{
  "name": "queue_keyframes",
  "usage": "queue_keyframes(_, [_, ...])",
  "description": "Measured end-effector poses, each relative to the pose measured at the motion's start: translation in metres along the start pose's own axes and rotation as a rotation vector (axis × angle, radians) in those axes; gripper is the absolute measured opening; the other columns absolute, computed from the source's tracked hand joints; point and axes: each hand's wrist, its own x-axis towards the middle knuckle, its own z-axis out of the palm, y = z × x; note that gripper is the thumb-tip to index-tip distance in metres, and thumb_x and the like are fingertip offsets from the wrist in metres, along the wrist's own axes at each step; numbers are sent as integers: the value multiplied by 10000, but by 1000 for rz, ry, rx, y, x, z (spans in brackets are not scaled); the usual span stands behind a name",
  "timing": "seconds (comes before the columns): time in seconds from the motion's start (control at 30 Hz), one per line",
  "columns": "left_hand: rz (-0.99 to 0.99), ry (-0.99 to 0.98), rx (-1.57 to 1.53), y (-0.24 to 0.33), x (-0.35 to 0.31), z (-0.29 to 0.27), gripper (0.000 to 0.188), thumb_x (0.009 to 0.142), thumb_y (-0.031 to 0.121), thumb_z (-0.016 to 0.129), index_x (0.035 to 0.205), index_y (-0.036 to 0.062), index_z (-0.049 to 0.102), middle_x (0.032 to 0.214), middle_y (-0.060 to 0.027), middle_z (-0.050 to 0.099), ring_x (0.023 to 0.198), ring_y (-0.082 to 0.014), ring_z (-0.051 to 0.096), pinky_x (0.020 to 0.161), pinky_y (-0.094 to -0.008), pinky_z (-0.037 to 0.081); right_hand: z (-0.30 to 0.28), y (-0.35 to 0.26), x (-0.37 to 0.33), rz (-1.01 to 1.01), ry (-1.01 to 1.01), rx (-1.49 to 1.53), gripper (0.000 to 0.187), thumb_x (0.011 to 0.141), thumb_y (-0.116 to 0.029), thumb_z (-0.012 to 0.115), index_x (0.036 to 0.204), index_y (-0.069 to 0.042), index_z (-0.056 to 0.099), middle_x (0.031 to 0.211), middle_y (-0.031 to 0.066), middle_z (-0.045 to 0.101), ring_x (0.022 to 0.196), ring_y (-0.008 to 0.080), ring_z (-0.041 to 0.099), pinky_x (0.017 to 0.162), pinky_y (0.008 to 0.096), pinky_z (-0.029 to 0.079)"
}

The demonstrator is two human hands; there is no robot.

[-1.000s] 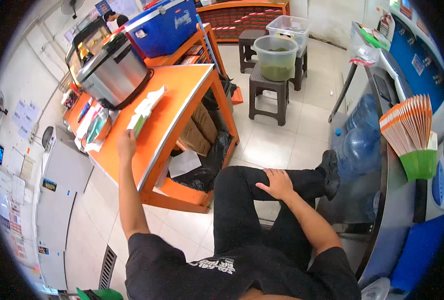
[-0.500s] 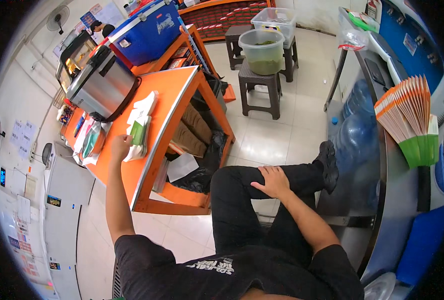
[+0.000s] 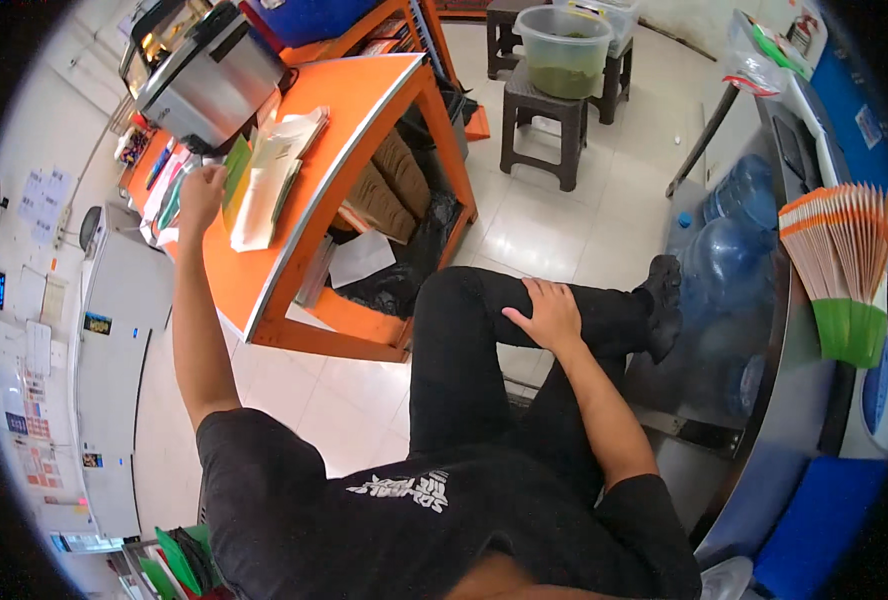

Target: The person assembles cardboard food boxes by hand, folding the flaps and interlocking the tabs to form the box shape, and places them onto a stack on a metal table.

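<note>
My left hand (image 3: pixel 202 197) reaches over the orange table (image 3: pixel 339 105), its fingers closed at the edge of a green paper piece (image 3: pixel 236 172). That piece stands tilted against a stack of cream and white folded papers (image 3: pixel 269 185); the exact grip of the fingertips is too small to make out. Just beyond the hand sits a round container with a teal rim (image 3: pixel 171 205), partly hidden. My right hand (image 3: pixel 552 313) lies flat on my raised leg, fingers spread, holding nothing.
A steel countertop appliance (image 3: pixel 209 85) stands behind the papers. Ahead, a clear tub of green contents (image 3: pixel 564 55) rests on a dark stool (image 3: pixel 544 125). To my right, a fan of orange-and-green paper packets (image 3: pixel 839 260) stands on a metal counter, with blue water jugs (image 3: pixel 729 265) below.
My left hand has moved left with the green paper, which now stands tilted rather than lying on the stack. The papers look more spread. My view has shifted; my right hand stays on my leg.
</note>
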Motion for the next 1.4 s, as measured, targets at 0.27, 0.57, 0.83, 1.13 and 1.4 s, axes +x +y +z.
queue_keyframes(0.27, [363, -55, -267, 175, -87, -45, 172, 881, 99, 530, 1015, 55, 628, 982, -107, 666, 842, -266, 653, 731, -333, 502, -77, -48, 37, -116, 374, 509, 580, 791, -212, 718, 1293, -65, 468, 1340, 148, 493, 1237, 330, 463, 1081, 439, 303])
queue_keyframes(0.57, [605, -552, -880, 292, -182, 29, 146, 842, 89, 663, 961, 18, 616, 829, -96, 665, 728, -178, 674, 645, -293, 522, -159, -86, 24, -288, 302, 495, 246, 815, -89, 674, 1050, -38, 623, 1009, 99, 658, 915, 268, 629, 812, 383, 490])
queue_keyframes(0.83, [223, -658, -1097, 309, -214, 66, 291, 819, 91, 722, 1035, 6, 546, 818, -71, 651, 787, -93, 623, 688, -221, 482, -163, -73, -19, 14, 90, 741, 199, 841, -78, 661, 1024, -10, 622, 832, 100, 633, 718, 176, 616, 682, 297, 500])
queue_keyframes(1.13, [216, -634, -1132, 321, -208, 57, 207, 894, 187, 648, 942, -14, 628, 810, -94, 626, 746, -173, 604, 677, -276, 467, -182, -62, -14, -15, 288, 537, 227, 841, -58, 640, 1062, -16, 607, 861, 126, 630, 759, 259, 636, 699, 334, 500])
queue_keyframes(1.4, [84, -492, -1525, 343, -208, 61, 140, 905, 122, 644, 923, -16, 633, 872, -35, 634, 779, -89, 569, 688, -226, 452, -184, -72, -2, -11, 474, 668, 114, 834, -28, 623, 942, -3, 592, 893, 139, 622, 837, 301, 627, 726, 353, 497])
